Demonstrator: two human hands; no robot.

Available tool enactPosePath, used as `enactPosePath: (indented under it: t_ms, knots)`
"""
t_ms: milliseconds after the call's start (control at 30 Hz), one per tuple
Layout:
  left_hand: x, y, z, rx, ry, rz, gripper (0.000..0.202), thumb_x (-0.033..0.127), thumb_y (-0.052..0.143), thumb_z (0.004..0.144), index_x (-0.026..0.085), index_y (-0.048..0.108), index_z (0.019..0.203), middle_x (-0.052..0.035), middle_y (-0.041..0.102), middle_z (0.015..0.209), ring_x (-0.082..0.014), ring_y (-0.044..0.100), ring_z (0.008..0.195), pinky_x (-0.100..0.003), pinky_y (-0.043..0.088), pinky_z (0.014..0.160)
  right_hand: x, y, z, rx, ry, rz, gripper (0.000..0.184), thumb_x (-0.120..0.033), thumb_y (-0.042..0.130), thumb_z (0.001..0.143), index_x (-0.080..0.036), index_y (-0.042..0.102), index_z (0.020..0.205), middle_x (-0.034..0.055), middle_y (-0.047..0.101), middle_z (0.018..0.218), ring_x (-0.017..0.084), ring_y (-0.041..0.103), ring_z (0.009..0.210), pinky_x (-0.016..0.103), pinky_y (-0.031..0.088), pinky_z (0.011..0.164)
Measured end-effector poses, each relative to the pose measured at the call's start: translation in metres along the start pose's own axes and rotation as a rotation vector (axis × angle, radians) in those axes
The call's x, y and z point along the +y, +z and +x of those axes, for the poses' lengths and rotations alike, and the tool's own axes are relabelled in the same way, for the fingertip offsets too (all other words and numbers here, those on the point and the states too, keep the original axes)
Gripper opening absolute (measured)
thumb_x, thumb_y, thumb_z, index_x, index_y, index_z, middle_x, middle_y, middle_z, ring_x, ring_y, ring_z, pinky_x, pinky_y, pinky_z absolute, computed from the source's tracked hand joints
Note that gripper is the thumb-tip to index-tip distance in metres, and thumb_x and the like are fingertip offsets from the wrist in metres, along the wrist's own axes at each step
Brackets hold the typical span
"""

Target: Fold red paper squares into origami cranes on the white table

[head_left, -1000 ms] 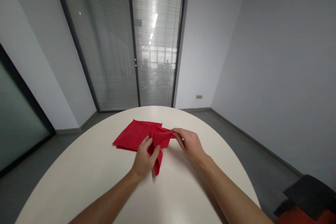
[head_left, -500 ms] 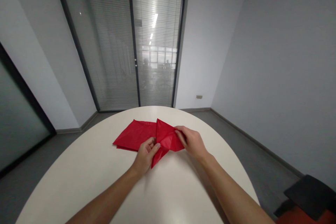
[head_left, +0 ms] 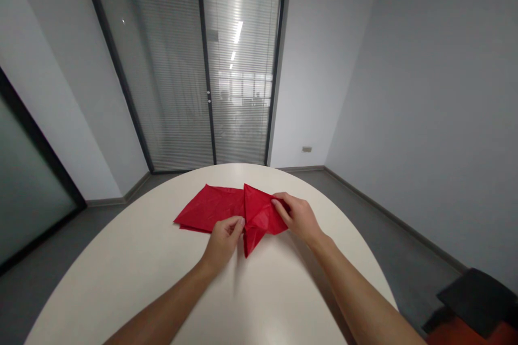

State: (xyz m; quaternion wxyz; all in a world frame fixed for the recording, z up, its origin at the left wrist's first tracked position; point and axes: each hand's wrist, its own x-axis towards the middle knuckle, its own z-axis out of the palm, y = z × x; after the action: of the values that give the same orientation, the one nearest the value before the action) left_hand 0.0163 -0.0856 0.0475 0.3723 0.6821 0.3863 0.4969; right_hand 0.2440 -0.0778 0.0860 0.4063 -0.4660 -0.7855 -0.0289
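Observation:
A folded piece of thin red paper (head_left: pixel 259 210) is held up off the table between my hands, creased, with one point up and one hanging down. My right hand (head_left: pixel 297 215) pinches its right edge between thumb and fingers. At its left edge my left hand (head_left: pixel 225 234) is closed, thumb and fingertips pressed together on the paper near the middle crease. Behind and to the left, another flat red sheet (head_left: pixel 210 207) lies on the white table (head_left: pixel 133 280), its layers slightly offset. The paper in my hands hides its right end.
The table has a rounded far edge. A dark chair with an orange-red part (head_left: pixel 477 302) stands at the lower right. Beyond the table are a glass door with blinds (head_left: pixel 243 75), grey walls and a wall socket (head_left: pixel 306 149).
My left fingers have shifted and closed on the left edge. The paper's lower point has swung right and hangs more upright. My right hand has moved slightly right.

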Motion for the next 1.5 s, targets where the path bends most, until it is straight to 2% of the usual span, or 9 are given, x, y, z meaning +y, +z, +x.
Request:
enactPosePath:
  t_ms: [100, 167, 267, 467, 667, 833, 1033, 1267, 1500]
  knots:
    - [0.001, -0.002, -0.001, 0.067, 0.012, 0.068, 0.038, 0.044, 0.054, 0.09, 0.017, 0.061, 0.065, 0.0011, 0.055, 0.058, -0.0148, 0.052, 0.058, -0.023, 0.04, 0.055, 0.0, 0.0, 0.0, -0.004, -0.014, -0.031, 0.02, -0.03, 0.048, 0.1, -0.025, 0.066, 0.108, 0.0034, 0.077, 0.093, 0.019, 0.072, 0.078, 0.028, 0.052, 0.069]
    - [0.002, -0.005, 0.0, 0.096, 0.003, 0.034, 0.033, 0.042, 0.056, 0.089, 0.016, 0.067, 0.072, -0.0013, 0.064, 0.065, -0.017, 0.06, 0.062, -0.024, 0.045, 0.057, -0.001, 0.0, 0.0, 0.004, -0.018, -0.046, 0.02, -0.03, 0.048, 0.101, -0.025, 0.066, 0.107, 0.0034, 0.077, 0.092, 0.019, 0.072, 0.077, 0.028, 0.052, 0.069]
    - [0.002, -0.009, 0.002, 0.068, -0.014, -0.052, 0.03, 0.042, 0.058, 0.088, 0.015, 0.07, 0.082, -0.0053, 0.071, 0.076, -0.0194, 0.066, 0.068, -0.027, 0.051, 0.062, -0.002, -0.001, 0.0, 0.031, -0.01, -0.062, 0.018, -0.03, 0.049, 0.1, -0.025, 0.066, 0.105, 0.0033, 0.077, 0.092, 0.019, 0.072, 0.076, 0.028, 0.051, 0.068]
    - [0.01, -0.008, 0.003, 0.0, -0.015, -0.069, 0.03, 0.041, 0.059, 0.088, 0.016, 0.065, 0.072, 0.0005, 0.061, 0.061, -0.0142, 0.058, 0.057, -0.023, 0.045, 0.055, -0.004, -0.003, 0.001, 0.034, -0.022, -0.06, 0.019, -0.03, 0.048, 0.101, -0.025, 0.065, 0.106, 0.0029, 0.077, 0.093, 0.019, 0.072, 0.077, 0.028, 0.051, 0.068]
    - [0.013, -0.011, 0.004, 0.025, -0.047, -0.075, 0.027, 0.04, 0.059, 0.086, 0.016, 0.064, 0.074, 0.0001, 0.062, 0.063, -0.0147, 0.06, 0.057, -0.023, 0.046, 0.056, -0.005, -0.002, 0.002, 0.007, -0.031, -0.07, 0.019, -0.03, 0.048, 0.101, -0.025, 0.065, 0.105, 0.0024, 0.076, 0.093, 0.019, 0.072, 0.077, 0.028, 0.05, 0.069]
    - [0.011, -0.016, 0.006, 0.024, -0.04, -0.007, 0.018, 0.033, 0.06, 0.083, 0.016, 0.064, 0.077, -0.0014, 0.066, 0.069, -0.0159, 0.064, 0.061, -0.024, 0.047, 0.059, -0.005, -0.002, 0.003, 0.002, -0.054, -0.085, 0.018, -0.03, 0.048, 0.101, -0.025, 0.065, 0.105, 0.0023, 0.076, 0.092, 0.018, 0.072, 0.077, 0.027, 0.05, 0.069]
    - [0.015, -0.022, 0.013, 0.058, -0.062, 0.058, 0.019, 0.034, 0.058, 0.08, 0.017, 0.065, 0.078, -0.0039, 0.07, 0.073, -0.0191, 0.067, 0.067, -0.028, 0.049, 0.064, -0.003, -0.001, 0.002, 0.029, -0.053, -0.1, 0.021, -0.032, 0.046, 0.102, -0.024, 0.065, 0.107, 0.0031, 0.077, 0.092, 0.018, 0.072, 0.077, 0.027, 0.051, 0.069]
    - [0.032, -0.034, 0.023, 0.002, -0.087, 0.111, 0.017, 0.034, 0.055, 0.075, 0.019, 0.061, 0.069, -0.0029, 0.068, 0.069, -0.0191, 0.064, 0.066, -0.028, 0.045, 0.063, -0.004, -0.001, 0.002, 0.063, -0.037, -0.123, 0.023, -0.033, 0.046, 0.102, -0.024, 0.067, 0.106, 0.0047, 0.077, 0.093, 0.019, 0.072, 0.076, 0.028, 0.051, 0.069]
    - [0.053, -0.051, 0.027, -0.123, -0.145, 0.203, 0.024, 0.042, 0.051, 0.083, 0.02, 0.055, 0.072, 0.0032, 0.054, 0.058, -0.0138, 0.048, 0.053, -0.024, 0.031, 0.052, -0.008, -0.002, 0.002, 0.048, -0.015, -0.109, 0.023, -0.034, 0.046, 0.102, -0.023, 0.066, 0.106, 0.0041, 0.077, 0.091, 0.019, 0.071, 0.074, 0.028, 0.048, 0.067]
